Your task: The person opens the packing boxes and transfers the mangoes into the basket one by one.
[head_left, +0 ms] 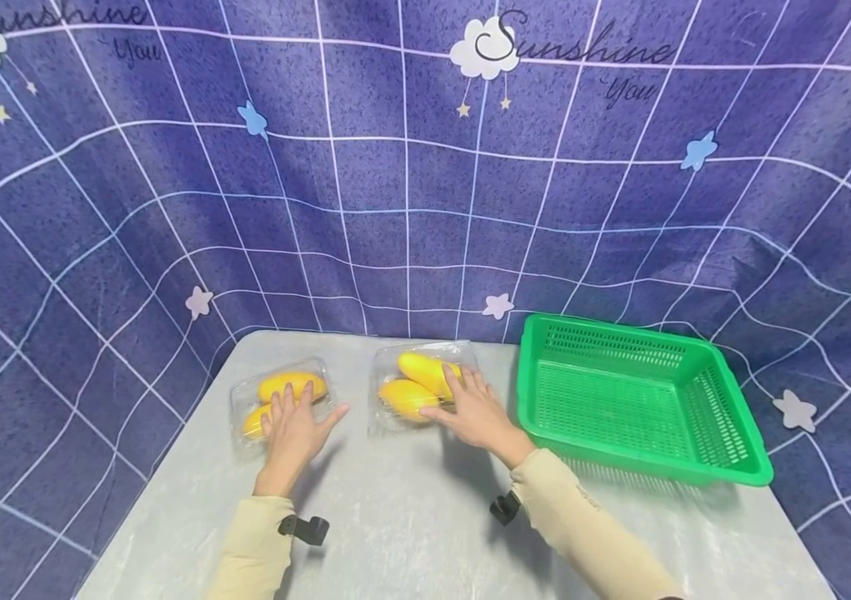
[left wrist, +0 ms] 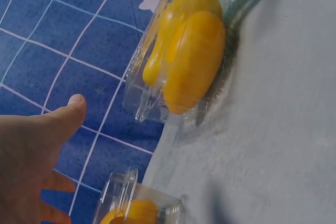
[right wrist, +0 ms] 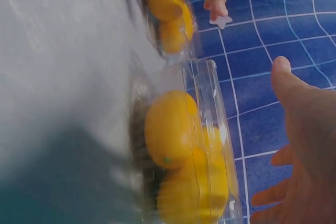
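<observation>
Sleeves, left hand, right hand, fingers spread, yellow fruit in clear boxes beneath

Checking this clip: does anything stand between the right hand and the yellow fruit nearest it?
Yes: the clear plastic container. In the right wrist view, its transparent upper part lies between the right hand and the yellow fruit. Nothing else visible stands between them.
</observation>
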